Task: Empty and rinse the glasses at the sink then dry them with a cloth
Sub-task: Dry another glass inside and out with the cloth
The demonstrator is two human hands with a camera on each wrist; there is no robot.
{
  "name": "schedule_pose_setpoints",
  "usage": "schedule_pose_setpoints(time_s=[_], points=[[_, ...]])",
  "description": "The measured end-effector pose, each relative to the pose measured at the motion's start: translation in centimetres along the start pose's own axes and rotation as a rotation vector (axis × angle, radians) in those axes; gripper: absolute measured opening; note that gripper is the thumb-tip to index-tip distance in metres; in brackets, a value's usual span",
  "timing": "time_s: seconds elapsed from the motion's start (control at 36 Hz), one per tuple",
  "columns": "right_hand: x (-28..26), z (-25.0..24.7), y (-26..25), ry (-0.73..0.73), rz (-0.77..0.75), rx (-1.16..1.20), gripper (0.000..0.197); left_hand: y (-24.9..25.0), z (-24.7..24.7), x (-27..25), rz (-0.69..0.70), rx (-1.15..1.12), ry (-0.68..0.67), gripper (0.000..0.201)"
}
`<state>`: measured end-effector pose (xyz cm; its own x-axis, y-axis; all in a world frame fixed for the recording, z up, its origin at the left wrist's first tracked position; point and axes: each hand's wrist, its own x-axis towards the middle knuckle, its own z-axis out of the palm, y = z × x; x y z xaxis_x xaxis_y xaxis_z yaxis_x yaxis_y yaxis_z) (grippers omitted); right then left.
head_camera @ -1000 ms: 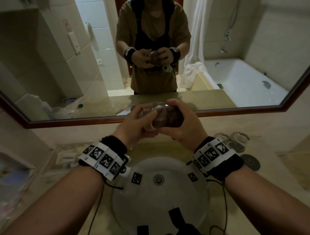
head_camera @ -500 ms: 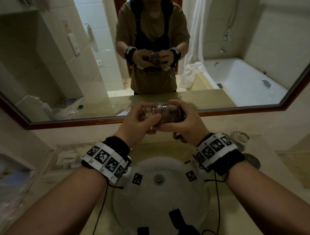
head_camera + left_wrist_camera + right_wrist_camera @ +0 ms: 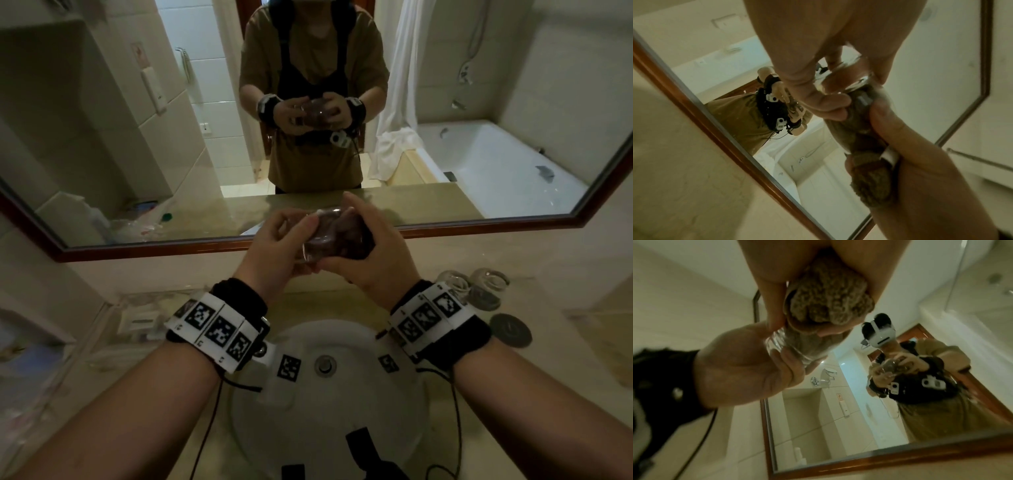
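Glass (image 3: 310,251): centre frame, above the sink (image 3: 329,404), held sideways. Left hand (image 3: 274,246) grips its base; right hand (image 3: 373,253) clasps a brown cloth (image 3: 342,236) stuffed into it. Two more glasses (image 3: 486,287) at right on the counter.

Head view high above the sink (image 3: 329,394), looking forward and down toward the mirror (image 3: 137,154), both wrist views close beneath the hands, tilted upward, sharing the glass (image 3: 797,347) and mirror.
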<state>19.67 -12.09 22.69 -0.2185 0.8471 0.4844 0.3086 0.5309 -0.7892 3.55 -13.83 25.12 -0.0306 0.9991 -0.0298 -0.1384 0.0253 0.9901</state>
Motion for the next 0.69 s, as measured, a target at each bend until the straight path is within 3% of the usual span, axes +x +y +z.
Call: schedule_pose_setpoints(time_s=[0.06,0.14,0.22,0.28,0.39,0.44,0.5,0.61,0.69], points=[[0.2,-0.3,-0.3,-0.040,0.128,0.135,0.091,0.0,-0.1,-0.2,0.100,0.115,0.009,0.014],[0.8,-0.9,-0.3,-0.098,0.272,0.314,0.083,-0.3,-0.5,-0.2,0.277,0.324,-0.010,0.023],[1.1,-1.2,-0.4,-0.110,0.280,0.339,0.072,-0.5,-0.7,-0.2,0.327,0.390,-0.043,0.028],[0.9,-1.1,-0.7,-0.085,0.196,0.283,0.071,-0.4,-0.8,-0.1,0.227,0.313,-0.049,0.033],[0.5,-0.7,-0.8,-0.028,-0.121,-0.110,0.076,0.2,-1.2,0.6,-0.292,-0.141,-0.127,0.064],[0.3,-0.6,-0.6,-0.049,-0.184,-0.218,0.080,0.2,-1.4,0.7,-0.356,-0.218,-0.134,0.067],[0.3,-0.7,-0.4,-0.063,-0.170,-0.221,0.083,0.1,-1.3,0.7,-0.290,-0.207,-0.126,0.062],[0.4,-1.0,-0.7,-0.107,-0.016,-0.103,0.082,-0.2,-0.8,0.0,-0.097,-0.065,-0.057,0.034],[1.1,-1.9,-0.8,-0.229,0.141,0.119,0.074,-0.7,-1.0,0.1,0.004,0.083,-0.035,0.037]])
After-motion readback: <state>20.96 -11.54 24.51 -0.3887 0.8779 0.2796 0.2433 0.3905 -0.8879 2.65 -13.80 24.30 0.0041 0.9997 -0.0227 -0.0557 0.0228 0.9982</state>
